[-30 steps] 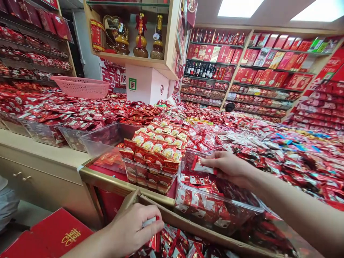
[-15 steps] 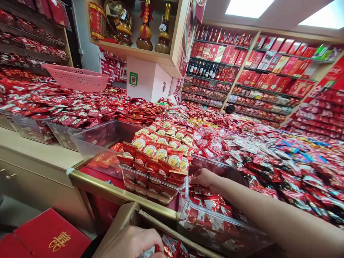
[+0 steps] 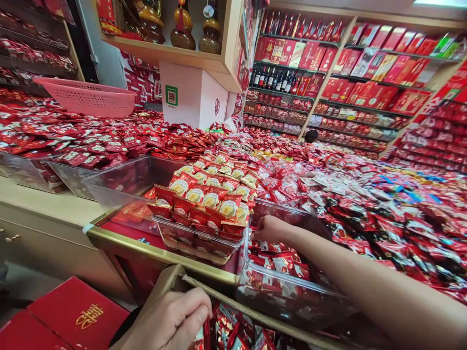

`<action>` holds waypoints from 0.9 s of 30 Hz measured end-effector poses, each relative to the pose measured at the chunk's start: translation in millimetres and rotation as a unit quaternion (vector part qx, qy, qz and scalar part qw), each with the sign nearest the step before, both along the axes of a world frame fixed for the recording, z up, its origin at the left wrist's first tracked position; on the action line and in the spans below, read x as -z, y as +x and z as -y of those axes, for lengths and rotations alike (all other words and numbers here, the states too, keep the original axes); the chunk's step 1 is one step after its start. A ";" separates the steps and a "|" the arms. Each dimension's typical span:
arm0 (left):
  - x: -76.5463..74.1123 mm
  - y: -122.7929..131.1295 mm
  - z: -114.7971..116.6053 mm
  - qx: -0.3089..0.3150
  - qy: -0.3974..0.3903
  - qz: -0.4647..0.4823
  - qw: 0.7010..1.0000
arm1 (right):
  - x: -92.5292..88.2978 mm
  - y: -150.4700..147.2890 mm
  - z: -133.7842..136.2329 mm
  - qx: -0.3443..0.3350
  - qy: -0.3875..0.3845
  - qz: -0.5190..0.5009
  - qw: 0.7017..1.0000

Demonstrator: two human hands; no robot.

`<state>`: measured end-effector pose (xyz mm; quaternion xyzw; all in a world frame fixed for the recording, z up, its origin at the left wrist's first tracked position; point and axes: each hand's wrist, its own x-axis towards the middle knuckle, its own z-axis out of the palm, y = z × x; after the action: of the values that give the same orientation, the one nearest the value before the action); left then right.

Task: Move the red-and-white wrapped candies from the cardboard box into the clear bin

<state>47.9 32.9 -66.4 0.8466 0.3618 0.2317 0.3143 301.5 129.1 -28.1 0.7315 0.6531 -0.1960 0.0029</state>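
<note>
My left hand (image 3: 178,318) is over a cardboard box (image 3: 251,313) at the bottom, its fingers curled and pressed together. Whatever they hold is hidden. Red snack packets (image 3: 233,330) lie in the box beside the fingertips. My right hand (image 3: 272,230) reaches into a clear plastic bin (image 3: 280,282), bent at the wrist with its fingers closed downward. Their tips are out of sight among shiny red packets (image 3: 282,262). Just left of that hand, a clear tray (image 3: 197,238) is heaped with neat rows of red and gold packets (image 3: 204,194).
A gold-edged counter rim (image 3: 156,253) runs between the cardboard box and the tray. Behind are heaps of wrapped sweets (image 3: 365,204) and a pink basket (image 3: 91,97). A red box (image 3: 76,311) stands at lower left. A wooden shelf (image 3: 197,56) juts out above.
The view has tilted down and shifted slightly right. My left hand has drawn back a little, showing more packets in the box. My right hand stays in the bin, its wrist more bent.
</note>
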 end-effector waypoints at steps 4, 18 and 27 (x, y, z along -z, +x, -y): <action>-20.0 -0.1 5.7 -0.033 -0.040 0.053 0.997 | -45.6 -10.8 29.1 -0.036 0.102 -0.041 0.993; -59.7 70.4 21.8 0.085 -0.292 0.341 0.889 | -52.6 -13.2 154.9 0.020 0.129 -0.402 0.906; -50.2 77.5 24.8 0.042 -0.255 0.383 0.887 | -53.5 -11.6 153.9 -0.006 0.152 -0.448 0.881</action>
<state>125.4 8.1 -16.2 0.5970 0.2237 0.4240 0.6433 289.9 -24.7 25.4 0.5531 0.6106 -0.4014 -0.4001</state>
